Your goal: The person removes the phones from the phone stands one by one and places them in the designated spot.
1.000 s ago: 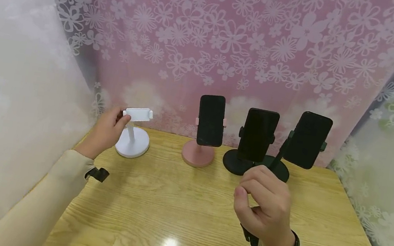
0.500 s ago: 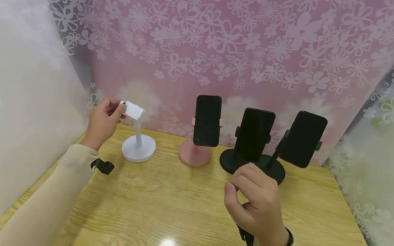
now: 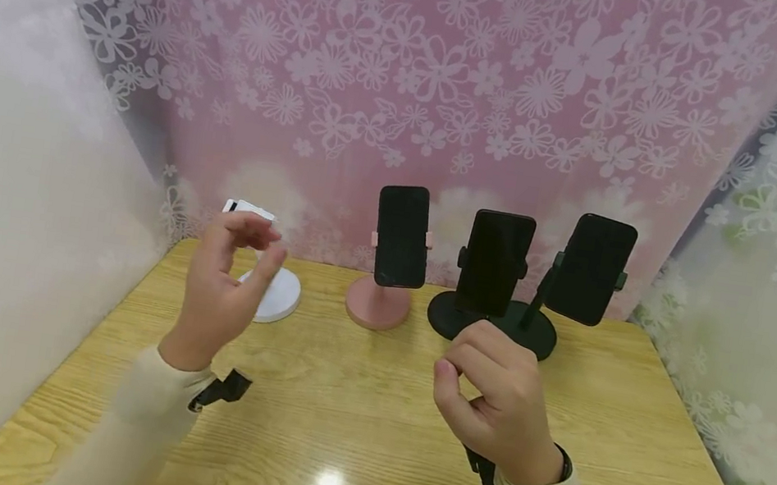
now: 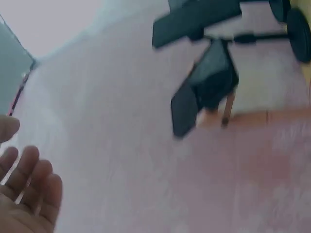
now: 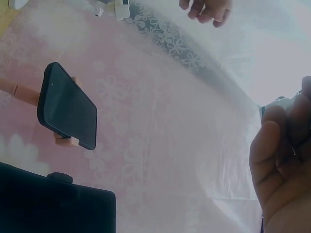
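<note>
Pink curtain backs the wooden counter; its white phone stand stands behind the left hand, fingers parted, holding nothing. The empty right hand has loosely curled fingers.

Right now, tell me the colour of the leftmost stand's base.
White: the base shows best in the head view, partly hidden by the left hand.
</note>
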Motion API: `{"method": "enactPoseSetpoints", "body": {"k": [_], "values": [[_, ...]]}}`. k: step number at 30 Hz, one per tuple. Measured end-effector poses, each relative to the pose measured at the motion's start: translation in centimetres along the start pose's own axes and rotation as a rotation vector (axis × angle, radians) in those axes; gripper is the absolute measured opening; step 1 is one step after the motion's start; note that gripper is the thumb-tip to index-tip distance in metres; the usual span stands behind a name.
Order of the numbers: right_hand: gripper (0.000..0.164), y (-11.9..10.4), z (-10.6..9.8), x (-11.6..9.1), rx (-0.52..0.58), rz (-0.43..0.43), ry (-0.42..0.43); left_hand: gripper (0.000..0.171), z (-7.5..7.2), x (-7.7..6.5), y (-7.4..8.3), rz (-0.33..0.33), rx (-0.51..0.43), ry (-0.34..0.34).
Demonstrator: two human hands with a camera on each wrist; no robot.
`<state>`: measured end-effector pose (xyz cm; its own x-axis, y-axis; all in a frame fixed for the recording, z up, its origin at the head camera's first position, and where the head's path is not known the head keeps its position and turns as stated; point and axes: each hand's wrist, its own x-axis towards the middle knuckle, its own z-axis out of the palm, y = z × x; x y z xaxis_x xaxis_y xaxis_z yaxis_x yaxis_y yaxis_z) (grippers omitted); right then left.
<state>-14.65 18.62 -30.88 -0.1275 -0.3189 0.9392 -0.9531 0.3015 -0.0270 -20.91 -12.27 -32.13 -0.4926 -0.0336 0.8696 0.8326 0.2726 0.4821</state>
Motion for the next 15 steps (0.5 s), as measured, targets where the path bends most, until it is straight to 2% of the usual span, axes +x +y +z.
{"method": "enactPoseSetpoints", "body": {"k": [3,5,10,13,15], "values": [[0.037,0.1,0.1,-0.1,-0.002,0.008,-0.001,0.030,1.9,-1.4,0.1,0.090,-0.033,-0.072],[0.036,0.1,0.3,0.0,0.005,0.004,0.003,0.027,2.6,-2.4,-0.2,0.101,-0.043,-0.090],[0.036,0.3,0.9,-0.3,0.005,0.013,0.002,0.015,3.2,-3.3,-0.5,0.031,-0.052,-0.121],[0.034,0.7,1.0,-0.6,-0.030,0.059,-0.005,0.011,3.5,-3.2,-0.3,-0.005,-0.044,-0.188],[0.031,1.0,1.1,-0.9,-0.061,0.101,-0.003,0.012,3.6,-3.1,-0.3,-0.005,-0.042,-0.227]]}}
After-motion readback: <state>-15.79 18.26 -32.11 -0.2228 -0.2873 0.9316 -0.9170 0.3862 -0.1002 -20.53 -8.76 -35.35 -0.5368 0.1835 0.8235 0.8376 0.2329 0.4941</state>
